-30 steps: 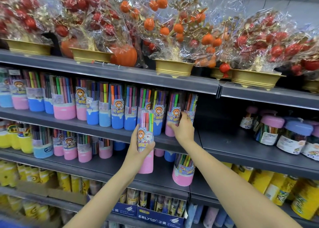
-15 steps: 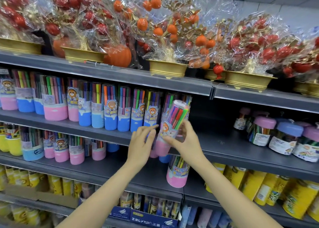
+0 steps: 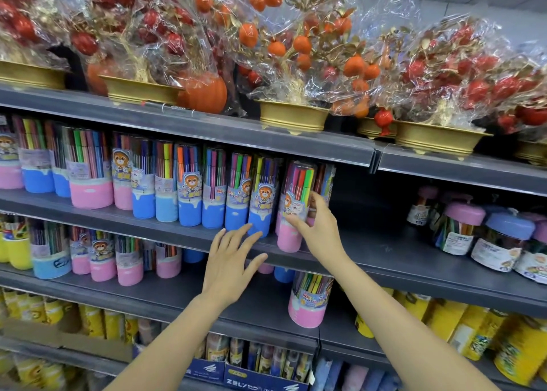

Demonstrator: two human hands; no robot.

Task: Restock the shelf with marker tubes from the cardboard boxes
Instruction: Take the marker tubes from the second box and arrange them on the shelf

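The right hand (image 3: 321,232) curls round a pink-based marker tube (image 3: 293,210), which stands upright at the front edge of the grey shelf (image 3: 384,260), just right of a blue-based tube (image 3: 262,198); the left hand (image 3: 231,268) hovers below with fingers spread, holding nothing; wrapped fruit ornaments (image 3: 296,50) sit above.

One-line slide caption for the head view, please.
Right hand sets a pink-based clear marker tube on the grey shelf; left hand open.
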